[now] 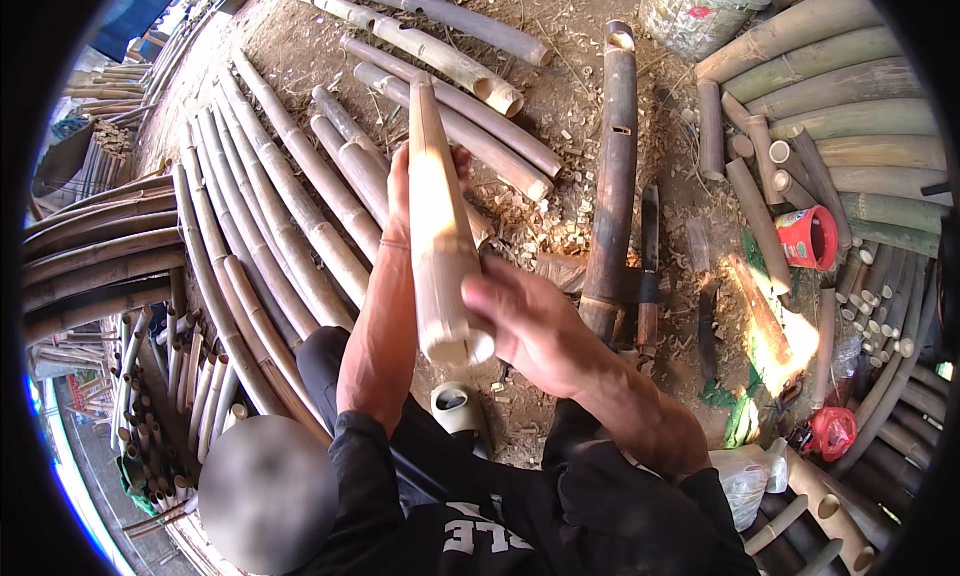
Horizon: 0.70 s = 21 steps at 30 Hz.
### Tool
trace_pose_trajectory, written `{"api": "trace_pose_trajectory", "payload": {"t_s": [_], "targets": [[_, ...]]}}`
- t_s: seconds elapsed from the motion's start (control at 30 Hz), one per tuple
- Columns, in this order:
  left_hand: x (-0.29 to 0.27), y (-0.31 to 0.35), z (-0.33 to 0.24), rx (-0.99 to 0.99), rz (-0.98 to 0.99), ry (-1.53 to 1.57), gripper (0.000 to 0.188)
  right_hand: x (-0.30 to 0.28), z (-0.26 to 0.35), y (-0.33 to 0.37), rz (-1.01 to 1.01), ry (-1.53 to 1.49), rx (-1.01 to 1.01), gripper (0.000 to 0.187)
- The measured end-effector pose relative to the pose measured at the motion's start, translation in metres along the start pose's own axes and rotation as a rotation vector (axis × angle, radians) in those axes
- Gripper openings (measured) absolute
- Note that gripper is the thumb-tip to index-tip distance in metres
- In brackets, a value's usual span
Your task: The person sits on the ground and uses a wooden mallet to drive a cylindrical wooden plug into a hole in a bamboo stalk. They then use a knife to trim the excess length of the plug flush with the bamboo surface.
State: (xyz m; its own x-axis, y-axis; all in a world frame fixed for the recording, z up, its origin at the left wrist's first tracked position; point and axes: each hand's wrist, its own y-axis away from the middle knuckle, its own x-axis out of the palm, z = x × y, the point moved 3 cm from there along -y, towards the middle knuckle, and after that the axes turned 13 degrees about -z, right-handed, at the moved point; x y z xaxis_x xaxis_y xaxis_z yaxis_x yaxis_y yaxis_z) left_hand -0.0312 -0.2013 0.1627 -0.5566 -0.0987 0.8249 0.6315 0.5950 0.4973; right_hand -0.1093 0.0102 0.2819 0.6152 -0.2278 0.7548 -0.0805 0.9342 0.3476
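Observation:
A pale bamboo pole section (440,216) is held up in front of me, its near end closer to my body and its far end pointing away. My left hand (400,191) is wrapped round it from the left and underneath, with fingertips showing on its right side. My right hand (535,326) is at the right side of the near end, its thumb side overlapping the bamboo. Motion blurs those fingers, and some are hidden. To the right, a dark bamboo pole (612,176) with a slot cut in it lies on the ground.
Long bamboo poles (270,186) lie side by side on the left. Cut bamboo pieces (460,66) and wood chips (560,216) cover the ground ahead. Far right are stacked thick bamboo (840,96), a red container (806,238) and a whitish bucket (700,16). A shoe (457,408) shows below my hands.

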Motion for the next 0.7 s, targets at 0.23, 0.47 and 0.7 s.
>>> {"api": "trace_pose_trajectory", "payload": {"t_s": [0.23,0.47,0.7], "targets": [[0.049,0.016,0.006,0.336,-0.305,-0.841,0.048,-0.111,-0.075,0.046,-0.144,0.913,0.061,0.089],[0.067,0.031,0.049,0.812,-0.175,-1.032,0.046,-0.218,-0.027,0.074,-1.057,1.655,-0.614,0.07],[0.102,0.066,0.084,0.931,-0.165,-0.899,0.04,-0.324,-0.071,0.075,-1.139,1.42,0.026,0.088]]}}
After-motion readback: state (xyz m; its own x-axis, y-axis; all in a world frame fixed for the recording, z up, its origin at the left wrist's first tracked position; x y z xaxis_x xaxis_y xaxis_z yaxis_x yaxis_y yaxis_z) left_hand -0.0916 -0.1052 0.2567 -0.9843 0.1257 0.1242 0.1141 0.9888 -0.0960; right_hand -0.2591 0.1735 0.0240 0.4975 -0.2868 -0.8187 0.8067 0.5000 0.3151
